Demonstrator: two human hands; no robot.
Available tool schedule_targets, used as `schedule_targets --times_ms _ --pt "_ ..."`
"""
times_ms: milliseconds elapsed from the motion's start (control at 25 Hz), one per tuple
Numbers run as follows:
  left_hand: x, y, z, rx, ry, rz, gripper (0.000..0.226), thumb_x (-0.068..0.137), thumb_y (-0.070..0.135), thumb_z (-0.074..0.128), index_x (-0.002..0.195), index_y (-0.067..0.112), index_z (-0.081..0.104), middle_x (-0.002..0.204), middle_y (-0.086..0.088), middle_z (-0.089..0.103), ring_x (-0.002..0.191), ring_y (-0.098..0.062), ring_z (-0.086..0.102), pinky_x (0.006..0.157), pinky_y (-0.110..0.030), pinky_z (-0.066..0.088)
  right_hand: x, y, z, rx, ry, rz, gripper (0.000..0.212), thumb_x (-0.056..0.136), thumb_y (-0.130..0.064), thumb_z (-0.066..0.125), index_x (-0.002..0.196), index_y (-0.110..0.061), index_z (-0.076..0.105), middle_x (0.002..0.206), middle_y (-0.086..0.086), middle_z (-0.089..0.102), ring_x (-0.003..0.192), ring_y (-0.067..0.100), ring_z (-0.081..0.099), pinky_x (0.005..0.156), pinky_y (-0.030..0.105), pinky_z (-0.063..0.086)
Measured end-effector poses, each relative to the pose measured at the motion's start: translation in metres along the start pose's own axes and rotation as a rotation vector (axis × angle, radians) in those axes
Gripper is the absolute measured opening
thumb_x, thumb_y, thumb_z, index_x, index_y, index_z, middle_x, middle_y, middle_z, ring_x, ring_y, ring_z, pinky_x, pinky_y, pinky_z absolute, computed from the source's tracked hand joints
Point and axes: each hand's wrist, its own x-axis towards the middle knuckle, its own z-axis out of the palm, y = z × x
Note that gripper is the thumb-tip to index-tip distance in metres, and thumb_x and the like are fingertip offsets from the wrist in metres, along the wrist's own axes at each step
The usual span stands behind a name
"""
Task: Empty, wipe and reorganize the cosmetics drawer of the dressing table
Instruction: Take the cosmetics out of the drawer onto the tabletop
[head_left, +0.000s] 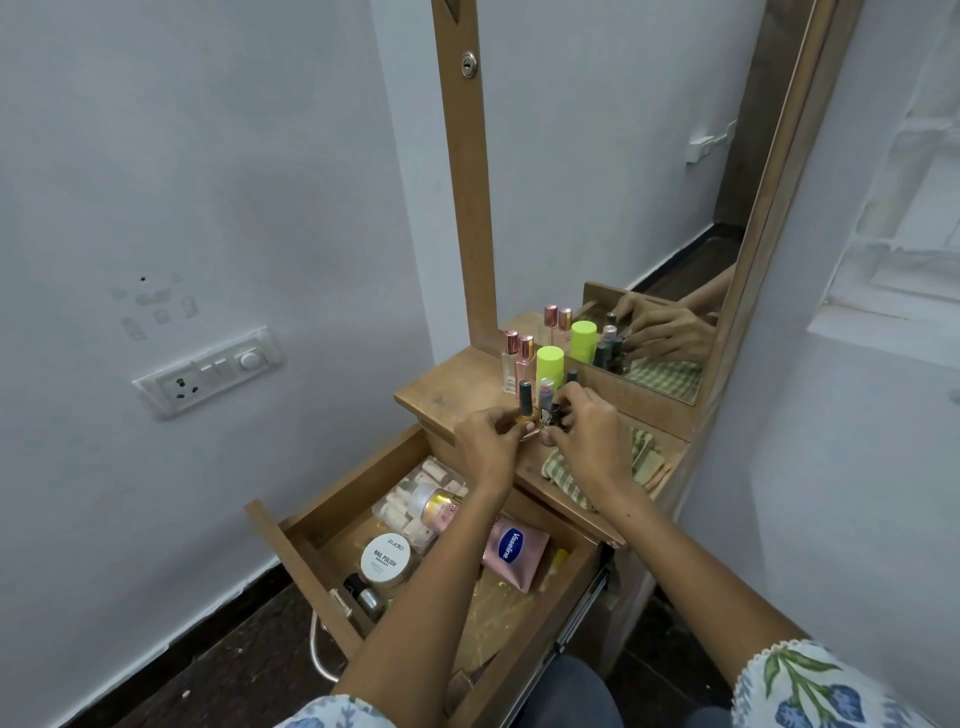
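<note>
The wooden drawer (332, 499) stands pulled open below the dressing table top (447, 384). In it lie a white nail polish remover jar (387, 558), a pink Vaseline tube (514, 551), a clear box of small pieces (410, 499), a gold-labelled jar (439, 506) and a small dark bottle (361, 592). On the top, my left hand (488, 441) pinches an orange nail polish bottle (527, 402). My right hand (584, 431) grips a dark nail polish bottle (550, 415) beside it. Behind stand two pink-capped perfume bottles (518, 364) and a neon green capped bottle (550, 366).
A checked green cloth (558, 467) lies on the top at the right, under my right wrist. The mirror (623, 182) rises behind the bottles. A wall socket plate (208, 371) is at the left. The dark floor (234, 649) lies below the drawer.
</note>
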Motion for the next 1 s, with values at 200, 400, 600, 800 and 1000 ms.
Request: schedule_targets --times_ms 200,400,600,800,1000 --pt "-0.008 -0.004 -0.003 -0.058 -0.033 0.038 0.025 0.082 0.01 0.071 0.107 0.012 0.071 0.098 0.0 0.074 0.085 0.0 0.065 0.077 -0.015 0.054 -0.008 0.002 -0.01 0.012 0.023 -0.059 0.039 0.07 -0.022 0.083 0.103 -0.02 0.062 0.097 -0.003 0.065 0.08 0.013 0.065 0.063 0.031 0.054" --pt "-0.022 -0.014 -0.043 0.082 -0.096 0.176 0.026 0.083 0.018 0.071 0.109 0.018 0.071 0.104 0.01 0.069 0.087 0.002 0.064 0.076 -0.006 0.045 -0.034 -0.013 -0.021 0.089 0.041 -0.218 0.024 0.077 -0.013 0.077 0.098 -0.017 0.067 0.092 -0.004 0.067 0.072 0.007 0.063 0.062 0.014 0.048" --pt "-0.054 -0.035 -0.115 0.297 -0.487 0.169 0.013 0.08 0.021 0.074 0.093 0.022 0.075 0.089 0.012 0.072 0.08 0.004 0.064 0.074 -0.013 0.051 -0.083 -0.025 -0.001 0.17 -0.361 -0.48 0.013 0.083 -0.03 0.066 0.094 -0.023 0.067 0.092 -0.009 0.068 0.078 0.004 0.062 0.075 0.022 0.052" --pt "-0.087 -0.056 -0.127 0.646 -0.939 0.072 0.017 0.076 0.023 0.076 0.092 0.018 0.074 0.094 0.005 0.071 0.082 -0.004 0.063 0.074 -0.016 0.049 -0.108 -0.031 0.017 0.109 -0.519 -0.441 0.016 0.079 -0.023 0.071 0.095 -0.022 0.07 0.099 -0.005 0.071 0.09 0.011 0.065 0.074 0.03 0.054" --pt "-0.11 -0.06 -0.103 0.893 -1.088 0.07 0.019 0.074 0.02 0.076 0.092 0.015 0.074 0.096 -0.002 0.071 0.085 -0.018 0.065 0.073 -0.028 0.054 -0.108 -0.03 0.015 0.079 -0.547 -0.4 0.017 0.08 -0.027 0.073 0.097 -0.026 0.07 0.101 -0.007 0.072 0.085 0.006 0.066 0.073 0.027 0.055"
